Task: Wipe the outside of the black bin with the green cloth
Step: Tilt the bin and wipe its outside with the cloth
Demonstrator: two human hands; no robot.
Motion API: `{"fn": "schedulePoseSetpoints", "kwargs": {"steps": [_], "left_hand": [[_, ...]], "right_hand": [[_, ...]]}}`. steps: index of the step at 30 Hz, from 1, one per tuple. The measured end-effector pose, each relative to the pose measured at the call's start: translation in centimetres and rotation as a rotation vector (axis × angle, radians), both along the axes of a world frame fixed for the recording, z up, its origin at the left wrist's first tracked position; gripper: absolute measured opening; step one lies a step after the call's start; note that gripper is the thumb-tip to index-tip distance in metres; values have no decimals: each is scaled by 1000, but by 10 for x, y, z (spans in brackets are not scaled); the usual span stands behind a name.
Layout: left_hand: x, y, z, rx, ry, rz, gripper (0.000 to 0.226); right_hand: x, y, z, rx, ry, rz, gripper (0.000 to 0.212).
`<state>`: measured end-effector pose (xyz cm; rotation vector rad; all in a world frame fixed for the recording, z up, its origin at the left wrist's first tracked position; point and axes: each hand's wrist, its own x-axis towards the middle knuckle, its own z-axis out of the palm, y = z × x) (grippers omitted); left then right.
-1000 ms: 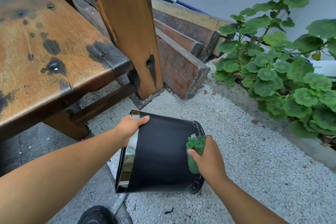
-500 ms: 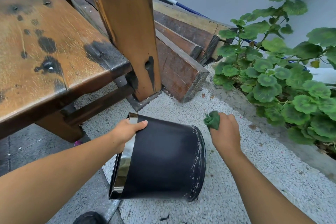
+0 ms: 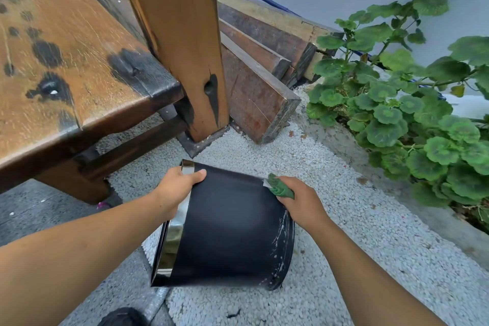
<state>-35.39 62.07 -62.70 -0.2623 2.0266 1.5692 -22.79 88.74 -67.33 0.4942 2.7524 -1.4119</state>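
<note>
The black bin (image 3: 232, 230) lies tipped on its side above the white gravel, its shiny metal rim to the left and its scuffed base to the right. My left hand (image 3: 177, 188) grips the rim at the top left, thumb over the black wall. My right hand (image 3: 301, 201) holds the bunched green cloth (image 3: 280, 186) and presses it against the bin's upper right edge, close to the base. White specks mark the bin's wall by the base.
A stained wooden bench (image 3: 79, 66) and its thick post (image 3: 182, 42) stand to the left and behind. Stacked timber planks (image 3: 259, 66) lean behind the post. A leafy green plant (image 3: 412, 114) fills a raised concrete bed on the right. A dark shoe (image 3: 121, 319) shows at the bottom.
My right hand wiped on the bin's side, swung off to the right beyond the base, and now has come back onto the bin's upper right edge. The left hand kept its hold on the rim.
</note>
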Motion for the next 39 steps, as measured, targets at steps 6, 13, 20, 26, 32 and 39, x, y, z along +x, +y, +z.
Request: {"fn": "schedulePoseSetpoints", "kwargs": {"steps": [6,13,20,26,32,39], "left_hand": [[-3,5,0,-31,20,-12,14],[-11,-1,-4,-31,-12,21,22],[-16,-2,-5,-71,-18,13,15],[-21,-4,-3,-59,-67,9,29],[-21,-1,0,-10,-72,9,15],[-20,-42,15,-7,-323,-383,48]], "right_hand": [[23,-1,-7,-46,43,-20,43],[59,-21,-7,-187,103,-73,51],[100,-57,-23,-172,123,-169,56],[125,-88,-42,-83,128,-257,67],[150,-107,-56,-55,164,-260,69],[144,-102,-46,-161,58,-245,74]]}}
